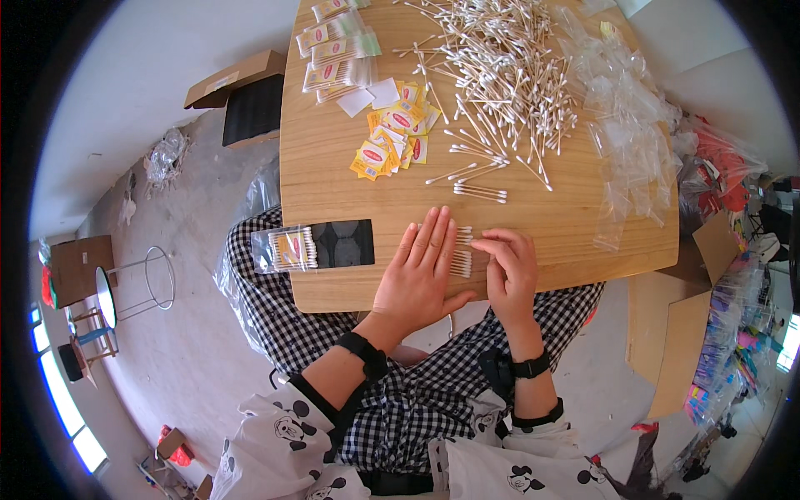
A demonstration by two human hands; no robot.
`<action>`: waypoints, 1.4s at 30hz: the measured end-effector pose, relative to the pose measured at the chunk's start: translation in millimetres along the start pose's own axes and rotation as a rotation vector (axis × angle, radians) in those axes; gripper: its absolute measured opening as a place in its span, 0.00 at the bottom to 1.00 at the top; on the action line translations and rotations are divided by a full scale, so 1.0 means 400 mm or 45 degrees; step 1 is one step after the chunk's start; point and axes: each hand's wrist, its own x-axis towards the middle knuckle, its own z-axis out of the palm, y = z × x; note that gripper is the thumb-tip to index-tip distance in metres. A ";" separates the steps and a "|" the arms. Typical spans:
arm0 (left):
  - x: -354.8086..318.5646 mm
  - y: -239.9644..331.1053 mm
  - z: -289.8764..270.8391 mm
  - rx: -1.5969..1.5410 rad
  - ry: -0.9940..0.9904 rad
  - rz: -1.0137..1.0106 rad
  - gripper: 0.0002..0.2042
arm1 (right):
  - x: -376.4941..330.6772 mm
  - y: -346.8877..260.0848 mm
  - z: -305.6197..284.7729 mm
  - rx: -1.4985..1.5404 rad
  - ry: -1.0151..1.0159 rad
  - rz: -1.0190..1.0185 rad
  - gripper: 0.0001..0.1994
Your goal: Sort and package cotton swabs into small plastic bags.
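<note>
My left hand (418, 271) lies flat on the wooden table, fingers straight and close together. Under and beside its fingers is a row of cotton swabs (462, 263), their white tips showing on the right and the rest covered. At those tips is my right hand (510, 271), its fingers curled and the index fingertip at the swab ends; whether anything is pinched in it is hidden. A few loose swabs (480, 193) lie just beyond. To the left, a clear bag of swabs (292, 248) with a yellow card sits on a black strip (354, 243).
A large heap of swabs (508, 67) covers the far part of the table (542, 212). Yellow cards (392, 137) and filled bags (337, 54) lie at the far left, clear empty bags (633, 142) along the right. An open cardboard box (667, 333) stands by the right edge.
</note>
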 end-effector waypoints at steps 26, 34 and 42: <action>-0.043 0.010 -0.023 -1.546 0.716 -0.317 0.33 | 0.010 -0.065 0.066 0.028 0.192 0.274 0.19; 0.003 0.015 0.014 -1.922 0.842 -0.449 0.33 | 0.054 -0.070 0.162 -0.571 -0.006 0.160 0.27; 0.013 0.053 -0.002 -2.012 0.954 -0.543 0.33 | 0.068 -0.089 0.166 -0.489 -0.158 0.097 0.31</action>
